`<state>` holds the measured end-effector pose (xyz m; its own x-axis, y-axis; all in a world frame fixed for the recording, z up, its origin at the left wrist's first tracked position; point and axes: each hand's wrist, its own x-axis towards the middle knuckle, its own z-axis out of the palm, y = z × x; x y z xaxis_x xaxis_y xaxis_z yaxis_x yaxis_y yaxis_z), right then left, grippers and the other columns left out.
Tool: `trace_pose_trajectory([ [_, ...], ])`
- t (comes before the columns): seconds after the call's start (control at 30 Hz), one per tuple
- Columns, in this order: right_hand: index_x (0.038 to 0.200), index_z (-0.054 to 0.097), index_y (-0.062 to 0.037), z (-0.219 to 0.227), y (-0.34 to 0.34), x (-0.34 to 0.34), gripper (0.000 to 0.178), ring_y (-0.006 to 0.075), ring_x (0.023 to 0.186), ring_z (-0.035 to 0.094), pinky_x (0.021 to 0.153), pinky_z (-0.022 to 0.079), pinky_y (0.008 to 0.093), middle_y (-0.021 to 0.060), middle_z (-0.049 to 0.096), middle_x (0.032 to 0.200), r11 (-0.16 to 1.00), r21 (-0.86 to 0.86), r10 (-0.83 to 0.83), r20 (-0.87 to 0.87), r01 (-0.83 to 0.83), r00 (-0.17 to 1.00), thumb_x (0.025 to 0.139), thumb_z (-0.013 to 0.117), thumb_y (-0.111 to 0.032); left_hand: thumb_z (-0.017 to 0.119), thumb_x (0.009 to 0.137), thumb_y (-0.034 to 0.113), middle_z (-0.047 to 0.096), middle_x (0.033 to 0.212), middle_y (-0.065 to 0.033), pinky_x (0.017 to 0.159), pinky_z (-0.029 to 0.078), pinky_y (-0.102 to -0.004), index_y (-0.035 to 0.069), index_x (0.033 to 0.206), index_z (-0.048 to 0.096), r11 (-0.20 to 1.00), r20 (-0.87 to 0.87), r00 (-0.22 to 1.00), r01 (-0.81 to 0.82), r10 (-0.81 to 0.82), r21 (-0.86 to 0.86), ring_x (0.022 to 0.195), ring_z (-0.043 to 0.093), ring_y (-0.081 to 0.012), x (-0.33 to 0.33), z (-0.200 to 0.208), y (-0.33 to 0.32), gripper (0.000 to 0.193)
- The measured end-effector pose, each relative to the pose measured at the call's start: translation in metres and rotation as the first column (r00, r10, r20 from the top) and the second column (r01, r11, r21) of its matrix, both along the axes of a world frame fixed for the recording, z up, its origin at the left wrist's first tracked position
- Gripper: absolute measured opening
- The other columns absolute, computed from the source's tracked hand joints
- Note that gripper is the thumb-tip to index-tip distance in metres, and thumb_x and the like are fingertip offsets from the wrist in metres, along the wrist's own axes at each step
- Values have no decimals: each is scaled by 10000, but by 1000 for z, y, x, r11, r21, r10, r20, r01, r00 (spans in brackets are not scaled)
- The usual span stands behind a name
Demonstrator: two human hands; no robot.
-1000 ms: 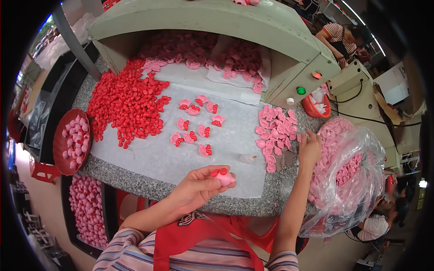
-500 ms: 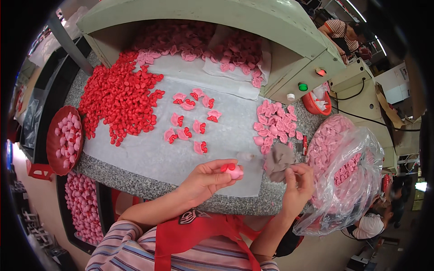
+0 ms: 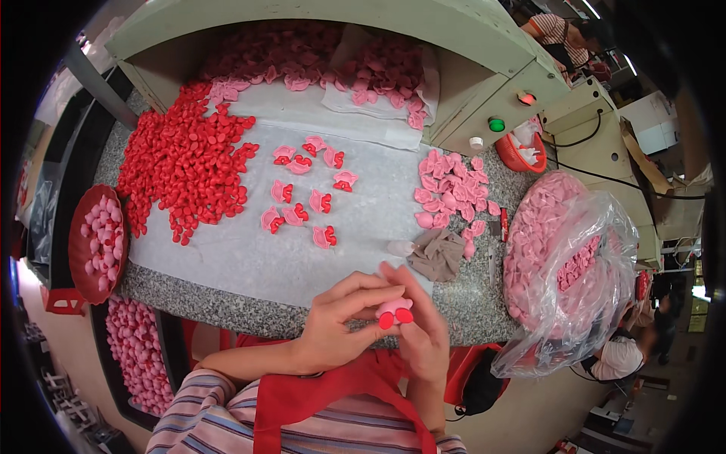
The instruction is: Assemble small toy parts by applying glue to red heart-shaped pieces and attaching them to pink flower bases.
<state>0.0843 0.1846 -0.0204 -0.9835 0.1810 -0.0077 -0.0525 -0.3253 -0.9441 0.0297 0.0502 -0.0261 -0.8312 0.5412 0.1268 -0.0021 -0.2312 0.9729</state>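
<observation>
A small pink figure with two red feet (image 3: 395, 312) is held at the table's front edge between both hands. My left hand (image 3: 336, 318) pinches it from the left with thumb and fingers. Cupped around its right side, my right hand (image 3: 425, 340) has its fingers close against the figure. A crumpled grey-brown cloth (image 3: 437, 255) lies just beyond the hands, beside a small translucent bottle (image 3: 401, 248). On the white sheet (image 3: 227, 253) several pink pieces joined to red ones (image 3: 321, 202) are spread out, left of a cluster of loose pink pieces (image 3: 446, 185).
A large heap of red pieces (image 3: 181, 163) covers the table's left. Red bowl (image 3: 78, 253) and black bin (image 3: 178, 344) hold pink figures. A pale green housing (image 3: 325, 15) arches over the back. At right sit a plastic-covered pink pile (image 3: 529, 234) and an orange basket (image 3: 514, 157).
My right hand has let go of the cloth and come left to the figure. The cloth now lies on the table. The figure has turned so its red feet face me.
</observation>
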Motion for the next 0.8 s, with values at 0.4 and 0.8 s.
trace_pose_trajectory([
  [0.4, 1301, 304, 70, 19, -15, 7, 541, 202, 1150, 431, 961, 340, 306, 174, 417, 1270, 991, 23, 133, 72, -134, 989, 851, 513, -147, 670, 632, -26, 571, 932, -103, 592, 477, -252, 20, 1060, 607, 953, -527, 830, -281, 182, -114, 733, 576, -182, 6, 7, -8, 436],
  [0.8, 1317, 280, 57, 8, -21, 7, 512, 229, 1119, 470, 915, 374, 282, 263, 441, 1240, 974, 72, 218, -88, -212, 972, 857, 460, -77, 614, 557, -10, 605, 861, -57, 435, 416, -215, 45, 986, 647, 911, -795, 550, -412, 255, 6, 547, 536, -109, 2, 2, -17, 434],
])
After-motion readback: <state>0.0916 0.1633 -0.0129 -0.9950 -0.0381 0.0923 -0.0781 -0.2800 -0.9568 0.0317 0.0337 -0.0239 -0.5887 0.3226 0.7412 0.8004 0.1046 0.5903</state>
